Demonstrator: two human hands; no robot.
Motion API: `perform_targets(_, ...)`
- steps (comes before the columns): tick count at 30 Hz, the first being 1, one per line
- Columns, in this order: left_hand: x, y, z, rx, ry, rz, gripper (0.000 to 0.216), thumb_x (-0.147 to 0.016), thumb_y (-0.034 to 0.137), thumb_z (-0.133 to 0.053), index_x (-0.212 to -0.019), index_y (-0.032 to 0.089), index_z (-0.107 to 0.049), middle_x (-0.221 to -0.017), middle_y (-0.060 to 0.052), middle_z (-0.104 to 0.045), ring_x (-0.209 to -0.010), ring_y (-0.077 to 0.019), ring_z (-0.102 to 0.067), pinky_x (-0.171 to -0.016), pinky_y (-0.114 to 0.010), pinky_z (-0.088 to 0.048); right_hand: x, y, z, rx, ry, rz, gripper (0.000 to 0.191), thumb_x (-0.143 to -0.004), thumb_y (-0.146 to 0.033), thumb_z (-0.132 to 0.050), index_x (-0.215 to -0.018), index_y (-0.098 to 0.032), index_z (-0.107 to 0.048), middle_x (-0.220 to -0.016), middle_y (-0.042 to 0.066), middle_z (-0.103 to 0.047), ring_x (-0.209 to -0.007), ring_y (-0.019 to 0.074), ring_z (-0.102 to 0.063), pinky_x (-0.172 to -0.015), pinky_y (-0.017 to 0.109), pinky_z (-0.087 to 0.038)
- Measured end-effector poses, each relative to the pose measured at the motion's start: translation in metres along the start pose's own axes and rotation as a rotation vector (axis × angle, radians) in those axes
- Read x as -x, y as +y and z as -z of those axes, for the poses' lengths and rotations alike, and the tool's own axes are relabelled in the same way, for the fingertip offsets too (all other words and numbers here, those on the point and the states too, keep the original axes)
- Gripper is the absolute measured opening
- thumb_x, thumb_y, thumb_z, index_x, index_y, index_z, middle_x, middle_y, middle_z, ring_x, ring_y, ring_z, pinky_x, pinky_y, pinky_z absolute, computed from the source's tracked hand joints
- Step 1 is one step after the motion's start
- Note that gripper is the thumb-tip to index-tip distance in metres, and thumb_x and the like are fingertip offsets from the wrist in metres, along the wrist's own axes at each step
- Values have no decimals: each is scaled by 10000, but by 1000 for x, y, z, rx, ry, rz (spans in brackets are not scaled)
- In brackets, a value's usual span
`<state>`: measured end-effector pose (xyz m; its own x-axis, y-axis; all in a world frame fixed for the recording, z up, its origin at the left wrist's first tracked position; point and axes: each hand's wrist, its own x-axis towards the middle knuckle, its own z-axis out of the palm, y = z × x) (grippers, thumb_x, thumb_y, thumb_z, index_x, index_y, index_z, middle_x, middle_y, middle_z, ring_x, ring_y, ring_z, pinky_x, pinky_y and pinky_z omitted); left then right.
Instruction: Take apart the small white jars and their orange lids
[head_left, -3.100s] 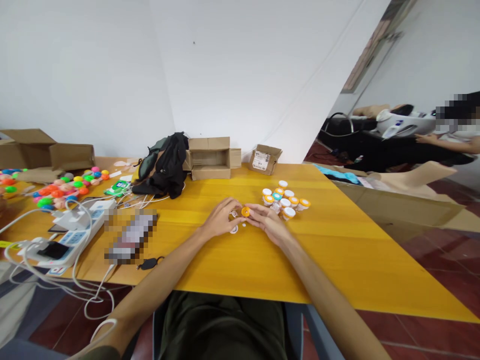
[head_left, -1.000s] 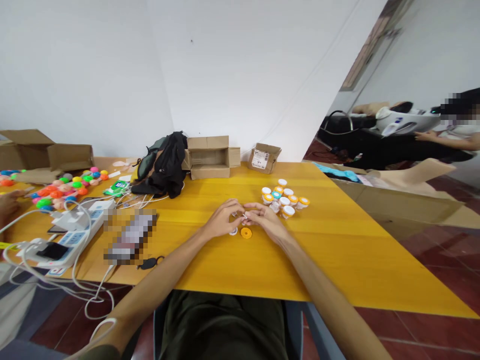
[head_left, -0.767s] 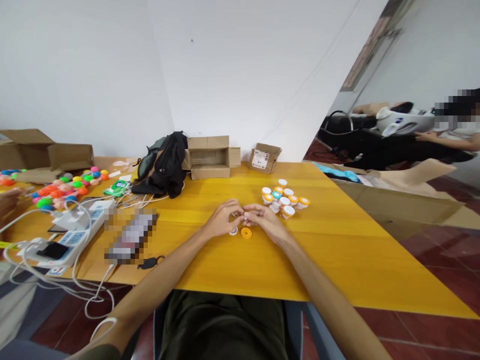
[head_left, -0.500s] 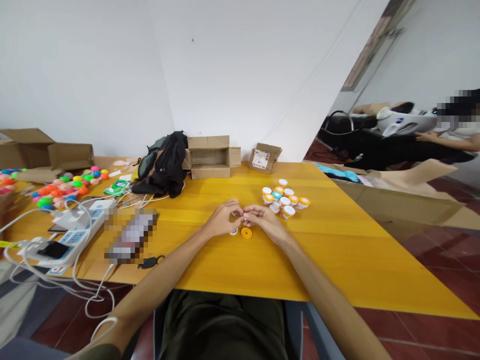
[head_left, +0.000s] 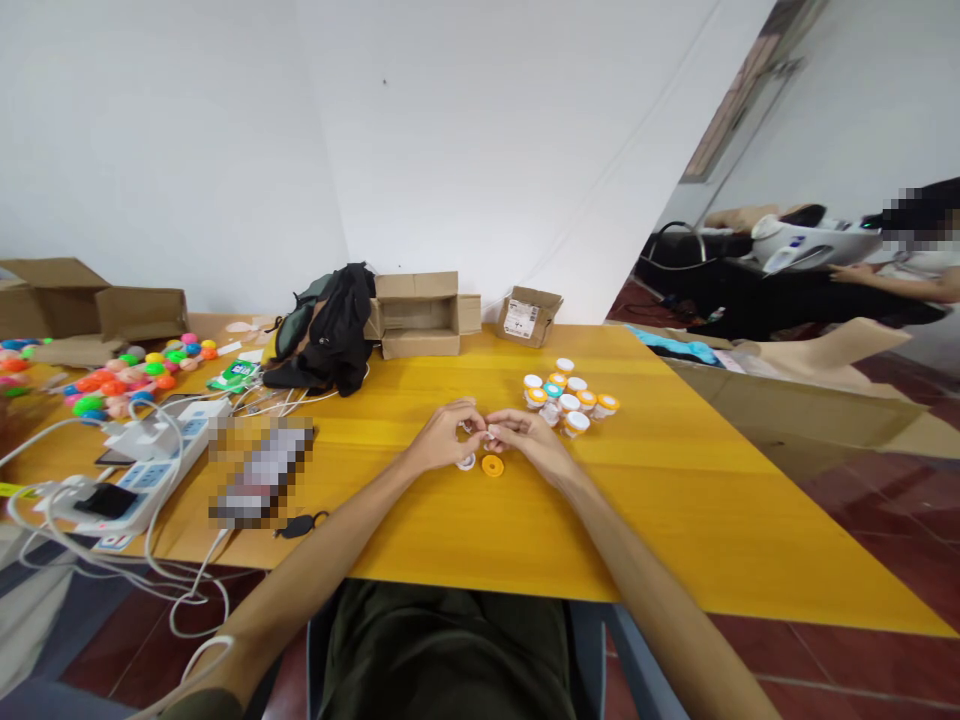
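Note:
My left hand [head_left: 448,437] and my right hand [head_left: 528,441] meet just above the table, fingertips almost touching. Both are closed in a pinch around something small and pale, mostly covered by the fingers; its kind cannot be made out. On the wood below the right fingers lies an orange round lid [head_left: 493,466]. Beside it, partly under the left hand, is a white round lid or ring [head_left: 466,462]. To the right of my hands, small clear jars [head_left: 576,426] stand in a cluster with white, orange and teal lids.
A phone [head_left: 262,475], a key fob [head_left: 300,525] and a power strip [head_left: 161,470] with tangled cables lie left. Behind are colourful balls [head_left: 112,385], a black bag [head_left: 330,330], an open carton [head_left: 420,340] and a small box [head_left: 529,316]. Another person [head_left: 915,270] sits far right.
The hands keep nearly the same place, with the fingers shifted slightly. More of the white lid or ring shows under the left hand. The jars and the orange lid have stayed put.

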<state>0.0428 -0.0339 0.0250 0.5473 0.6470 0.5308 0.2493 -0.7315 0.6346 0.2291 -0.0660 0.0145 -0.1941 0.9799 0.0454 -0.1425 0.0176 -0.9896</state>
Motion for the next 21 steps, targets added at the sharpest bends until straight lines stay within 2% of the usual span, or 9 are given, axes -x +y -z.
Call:
perform_targets(4,-1,-2,2,-8,1,12,87,-800,142,-595,-738,198,-618,-748,-10,-649,-711,-149,-592,-705,-286,-493,-2,1,3,23,24,16,374,-588,-516,-879,-791,-223,-766,-729,13,-754,-636,154,-679,-655,296,-568)
perform_targets(7,0,-5,1,-23,-12,10,97,-789,122,-598,-736,200,-621,-757,-9,-653,-729,-155,-597,-715,-290,-496,-4,4,8,54,53,39,333,-617,-494,-867,-793,-226,-777,-764,22,-761,-680,169,-687,-736,340,-578)
perform_targets(11,1,-9,-1,-61,-52,-5,135,-797,97,-605,-712,202,-615,-741,-10,-638,-767,-173,-605,-762,-314,-505,-8,11,12,54,96,41,293,-590,-447,-886,-757,-234,-773,-775,25,-760,-744,203,-707,-827,397,-580)
perform_targets(15,1,-12,-1,-117,-102,-2,131,-805,108,-626,-718,205,-632,-765,-14,-626,-805,-187,-600,-806,-336,-507,-10,15,12,117,118,60,235,-578,-394,-871,-714,-239,-757,-748,11,-749,-726,204,-697,-800,391,-581)
perform_targets(21,2,-9,1,-194,-148,-3,119,-806,127,-642,-718,204,-669,-843,-34,-604,-853,-202,-593,-842,-354,-509,-12,14,12,303,115,167,83,-660,-326,-753,-686,-247,-746,-733,16,-747,-716,211,-668,-741,364,-546)
